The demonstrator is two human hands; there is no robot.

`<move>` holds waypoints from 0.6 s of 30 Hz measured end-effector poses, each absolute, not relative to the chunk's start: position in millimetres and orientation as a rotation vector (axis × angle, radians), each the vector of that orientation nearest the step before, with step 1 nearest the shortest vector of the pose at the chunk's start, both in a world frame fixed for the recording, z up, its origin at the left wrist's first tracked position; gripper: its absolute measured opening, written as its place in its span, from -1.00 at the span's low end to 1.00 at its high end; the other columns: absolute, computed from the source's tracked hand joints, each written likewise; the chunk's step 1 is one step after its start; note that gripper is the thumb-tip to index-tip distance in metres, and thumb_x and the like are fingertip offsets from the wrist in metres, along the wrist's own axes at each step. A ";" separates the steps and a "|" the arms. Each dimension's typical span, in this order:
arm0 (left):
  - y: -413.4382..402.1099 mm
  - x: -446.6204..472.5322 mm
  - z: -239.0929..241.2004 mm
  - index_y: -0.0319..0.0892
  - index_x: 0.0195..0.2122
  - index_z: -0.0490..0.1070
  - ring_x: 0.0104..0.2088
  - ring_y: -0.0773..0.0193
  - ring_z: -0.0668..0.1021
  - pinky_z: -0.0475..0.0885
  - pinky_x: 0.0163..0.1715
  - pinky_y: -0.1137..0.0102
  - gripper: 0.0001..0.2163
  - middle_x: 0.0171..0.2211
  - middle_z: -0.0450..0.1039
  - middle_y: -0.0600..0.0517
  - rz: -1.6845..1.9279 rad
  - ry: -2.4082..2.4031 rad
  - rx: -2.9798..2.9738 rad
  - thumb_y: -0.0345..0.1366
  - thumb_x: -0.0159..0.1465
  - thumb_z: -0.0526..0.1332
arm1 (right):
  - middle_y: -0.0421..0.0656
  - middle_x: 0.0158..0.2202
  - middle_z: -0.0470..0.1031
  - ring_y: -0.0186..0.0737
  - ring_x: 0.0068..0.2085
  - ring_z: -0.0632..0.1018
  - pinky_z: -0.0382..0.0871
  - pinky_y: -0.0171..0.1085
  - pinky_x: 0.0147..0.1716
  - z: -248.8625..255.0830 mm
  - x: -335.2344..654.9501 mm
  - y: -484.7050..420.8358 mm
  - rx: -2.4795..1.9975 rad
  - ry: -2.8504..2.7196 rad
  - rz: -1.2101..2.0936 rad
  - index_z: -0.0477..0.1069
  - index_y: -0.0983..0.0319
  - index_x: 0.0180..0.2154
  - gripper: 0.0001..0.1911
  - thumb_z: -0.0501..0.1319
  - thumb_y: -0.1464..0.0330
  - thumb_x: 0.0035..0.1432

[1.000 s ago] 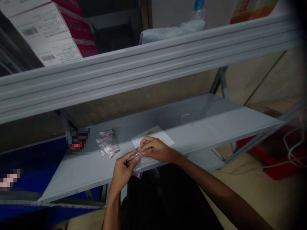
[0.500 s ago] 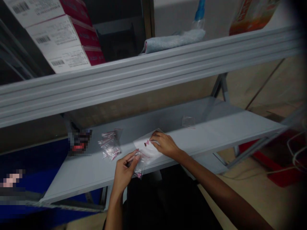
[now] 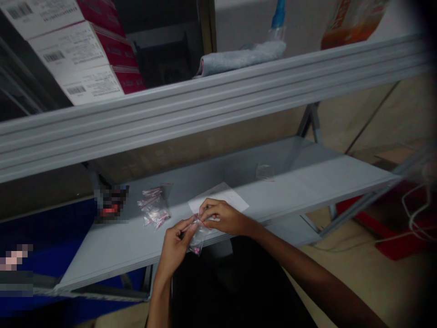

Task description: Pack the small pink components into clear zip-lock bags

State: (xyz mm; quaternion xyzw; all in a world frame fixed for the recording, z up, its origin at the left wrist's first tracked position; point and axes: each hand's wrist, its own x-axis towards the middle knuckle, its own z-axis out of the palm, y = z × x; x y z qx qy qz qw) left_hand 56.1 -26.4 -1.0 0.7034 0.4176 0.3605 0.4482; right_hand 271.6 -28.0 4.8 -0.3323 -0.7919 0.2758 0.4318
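My left hand (image 3: 175, 246) is closed on the upper edge of a small clear zip bag (image 3: 200, 237), which hangs over the shelf's front edge. Small pink pieces (image 3: 196, 250) lie in its bottom corner. My right hand (image 3: 223, 217) is at the bag's mouth, thumb and fingertips pinched on its edge; whether they also hold a small piece cannot be seen. Under and behind the right hand lies a sheet of white paper (image 3: 234, 198), partly covered by it. To the left, a pile of similar clear zip bags (image 3: 155, 209) rests on the shelf.
The grey shelf (image 3: 112, 255) carries another flat clear bag (image 3: 265, 172) to the right and a blurred dark and red object (image 3: 112, 205) at left. Above runs an upper shelf edge (image 3: 170, 109) with stacked boxes (image 3: 92, 77), a folded cloth (image 3: 239, 58) and a blue-topped bottle (image 3: 278, 20).
My right hand has moved left and toward me, from the paper to the bag's mouth. The small pink and dark pieces on the paper are no longer visible. My left hand keeps its hold.
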 end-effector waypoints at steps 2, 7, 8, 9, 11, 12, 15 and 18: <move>-26.3 56.0 -0.6 -0.15 0.04 0.53 0.04 0.05 0.57 0.40 0.12 0.16 -0.66 0.04 0.56 -0.06 0.902 1.030 1.742 -0.14 0.29 0.25 | -0.12 -0.12 0.48 -0.26 -0.15 0.52 0.40 -0.27 -0.17 2.3 271.9 -25.9 -0.844 -1.971 0.645 0.56 0.19 -0.15 -0.83 0.22 0.37 0.28; -26.2 57.2 -2.5 -0.13 0.04 0.54 0.02 0.09 0.57 0.41 0.06 0.25 -0.67 0.04 0.56 -0.06 0.911 1.047 1.812 -0.16 0.31 0.23 | -0.05 -0.05 0.49 -0.14 0.01 0.47 0.33 -0.13 0.03 -9.8 291.5 -9.5 -1.185 -1.949 0.270 0.55 0.18 -0.07 -0.75 0.15 0.42 0.30; -26.4 57.4 -2.8 -0.12 0.04 0.54 0.00 0.10 0.57 0.42 0.03 0.27 -0.68 0.02 0.57 -0.07 0.909 1.058 1.852 -0.16 0.32 0.22 | -0.05 -0.07 0.51 -0.12 0.00 0.47 0.33 -0.13 0.03 -12.5 294.6 -7.1 -1.225 -1.998 0.220 0.56 0.19 -0.08 -0.76 0.16 0.42 0.30; -26.6 57.5 -2.9 -0.13 0.03 0.55 -0.03 0.11 0.58 0.43 0.00 0.29 -0.69 -0.02 0.58 -0.07 0.910 1.069 1.895 -0.16 0.32 0.21 | -0.06 -0.10 0.52 -0.12 -0.01 0.47 0.33 -0.14 0.03 -15.0 296.4 -5.3 -1.247 -2.051 0.185 0.57 0.20 -0.10 -0.77 0.16 0.42 0.30; -27.2 57.8 -2.3 -0.14 -0.04 0.58 -0.09 0.13 0.58 0.42 -0.07 0.33 -0.72 -0.10 0.60 -0.08 0.914 1.081 1.977 -0.16 0.34 0.19 | -0.07 -0.16 0.54 -0.13 -0.05 0.48 0.34 -0.16 -0.01 -19.1 296.8 -3.6 -1.268 -2.119 0.142 0.58 0.21 -0.12 -0.78 0.16 0.41 0.31; -27.5 58.0 -1.8 -0.14 -0.08 0.60 -0.11 0.14 0.58 0.42 -0.09 0.34 -0.73 -0.13 0.60 -0.07 0.916 1.086 2.010 -0.17 0.34 0.19 | -0.07 -0.17 0.54 -0.14 -0.07 0.48 0.35 -0.17 -0.03 -20.5 295.7 -3.4 -1.279 -2.132 0.125 0.58 0.22 -0.13 -0.78 0.16 0.41 0.31; -28.4 59.0 -0.8 -0.14 -0.15 0.61 -0.14 0.15 0.58 0.41 -0.14 0.35 -0.75 -0.16 0.58 -0.06 0.925 1.109 2.074 -0.18 0.36 0.17 | -0.08 -0.19 0.54 -0.16 -0.11 0.49 0.36 -0.21 -0.08 -22.2 291.9 -3.6 -1.305 -2.129 0.104 0.58 0.22 -0.13 -0.78 0.15 0.42 0.32; -27.9 60.2 -2.1 -0.12 -0.15 0.60 -0.14 0.16 0.57 0.42 -0.15 0.35 -0.76 -0.14 0.56 -0.06 0.952 1.144 2.082 -0.17 0.36 0.16 | -0.09 -0.21 0.55 -0.17 -0.12 0.50 0.36 -0.23 -0.09 -21.7 291.2 -3.6 -1.304 -2.131 0.108 0.58 0.23 -0.16 -0.78 0.14 0.42 0.33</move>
